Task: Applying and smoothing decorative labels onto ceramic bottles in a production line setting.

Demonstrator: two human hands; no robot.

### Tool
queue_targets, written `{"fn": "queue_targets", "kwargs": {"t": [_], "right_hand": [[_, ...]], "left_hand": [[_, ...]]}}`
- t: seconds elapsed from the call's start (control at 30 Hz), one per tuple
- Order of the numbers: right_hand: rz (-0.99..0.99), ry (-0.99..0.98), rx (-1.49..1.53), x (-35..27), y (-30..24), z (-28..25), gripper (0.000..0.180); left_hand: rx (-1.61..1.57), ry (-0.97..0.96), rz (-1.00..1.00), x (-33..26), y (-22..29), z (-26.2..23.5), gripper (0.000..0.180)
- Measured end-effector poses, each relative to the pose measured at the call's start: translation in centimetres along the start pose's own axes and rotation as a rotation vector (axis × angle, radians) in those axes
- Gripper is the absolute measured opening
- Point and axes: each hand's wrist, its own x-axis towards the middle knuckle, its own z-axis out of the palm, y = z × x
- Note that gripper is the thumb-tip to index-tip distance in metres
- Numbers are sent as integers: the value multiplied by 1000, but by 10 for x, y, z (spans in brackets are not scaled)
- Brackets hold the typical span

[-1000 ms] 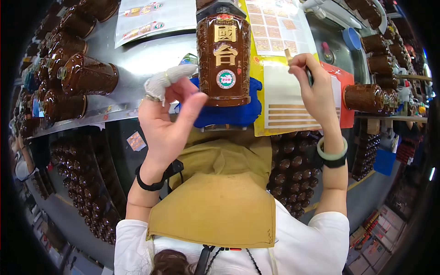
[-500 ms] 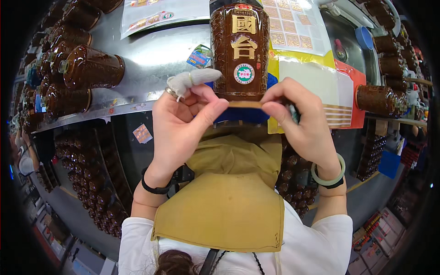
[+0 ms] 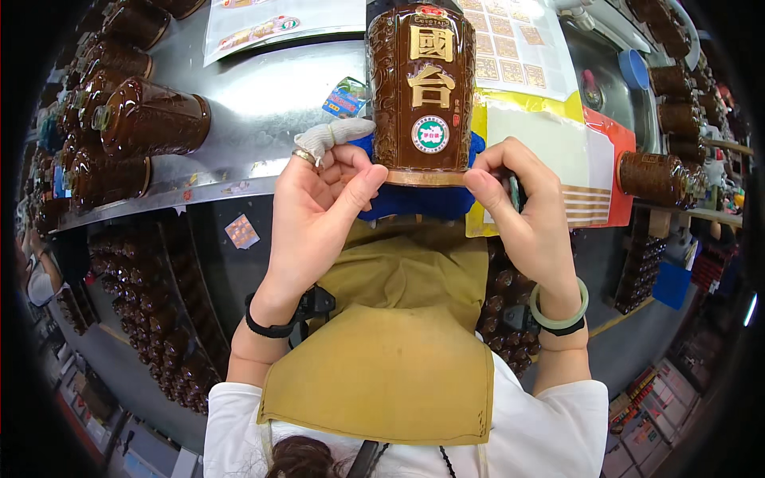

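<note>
A dark brown embossed bottle [image 3: 442, 88] with gold characters and a round green-and-white label lies on a blue cloth [image 3: 422, 203], its base toward me. Across the base edge runs a narrow copper-coloured strip [image 3: 427, 178]. My left hand [image 3: 315, 203], with a whitish cloth finger cover [image 3: 335, 137] on one finger, pinches the strip's left end between thumb and finger. At the other end my right hand [image 3: 530, 191] pinches it the same way. A small greenish thing [image 3: 514, 191] shows in my right hand's curl; I cannot make out what it is.
Several brown bottles [image 3: 155, 118] lie on the metal table [image 3: 255, 95] at the left. More bottles [image 3: 657, 175] lie at the right. Beside the bottle are a sheet of gold labels [image 3: 510, 48] and a white sheet with copper strips [image 3: 586, 203]. Bottles are stacked under the table.
The strip now sits against the bottle's base edge instead of just in front of it. My fingertips are at the bottle's corners, and the bottle appears slightly lower and farther right.
</note>
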Motion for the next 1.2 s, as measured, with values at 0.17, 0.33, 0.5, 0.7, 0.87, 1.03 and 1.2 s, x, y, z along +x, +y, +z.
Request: {"fn": "queue_targets", "kwargs": {"t": [0.17,0.33,0.5,0.7,0.87,1.03,1.2], "right_hand": [[-10,5,-51,-1,-1,0,19],[-2,7,-49,0,-1,1,18],[-23,16,-44,0,2,2,18],[-25,3,-61,1,1,3,18],[-21,-2,-57,1,1,3,18],[-13,-2,-44,2,0,2,18],[-14,-5,-45,1,0,2,18]], "left_hand": [[-2,-13,-7,0,-3,-4,35],[-11,-18,-10,1,-4,-5,34],[-12,5,-16,-1,-4,-2,34],[-36,-5,-12,-1,-6,-4,36],[-25,-5,-2,-1,-4,-2,37],[-44,-7,-2,0,-6,-2,38],[-37,4,-10,-1,-5,-1,38]]}}
